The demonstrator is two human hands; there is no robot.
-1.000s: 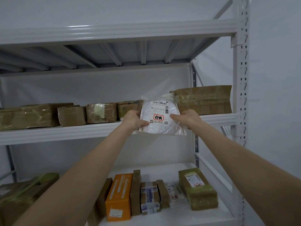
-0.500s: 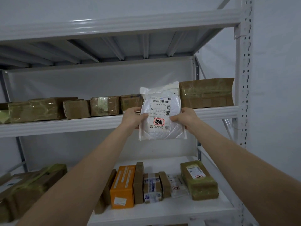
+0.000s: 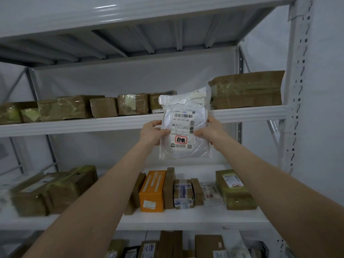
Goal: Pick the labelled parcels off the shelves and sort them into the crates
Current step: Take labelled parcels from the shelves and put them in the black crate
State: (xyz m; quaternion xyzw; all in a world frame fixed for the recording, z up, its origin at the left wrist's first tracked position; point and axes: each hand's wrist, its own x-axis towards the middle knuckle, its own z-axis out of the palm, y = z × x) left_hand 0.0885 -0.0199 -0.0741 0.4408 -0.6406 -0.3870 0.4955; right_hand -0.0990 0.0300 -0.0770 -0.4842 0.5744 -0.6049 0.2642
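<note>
Left hand (image 3: 151,131) and right hand (image 3: 210,129) grip opposite edges of 1 white labelled parcel (image 3: 184,127), upright between them, before the shelf (image 3: 93,124) edge.

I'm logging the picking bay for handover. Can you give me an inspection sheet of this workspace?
Surface: white metal shelving, parcels on three visible levels.
Job's things: white bagged parcel held upright in front of the shelf edge, label facing the camera; no crates in view.
Clutter: taped brown boxes on the upper level; orange box among parcels below.
Grippers: left hand and right hand grip the parcel's sides.
Cables: nothing seen.
Surroundings: white wall at right.
</note>
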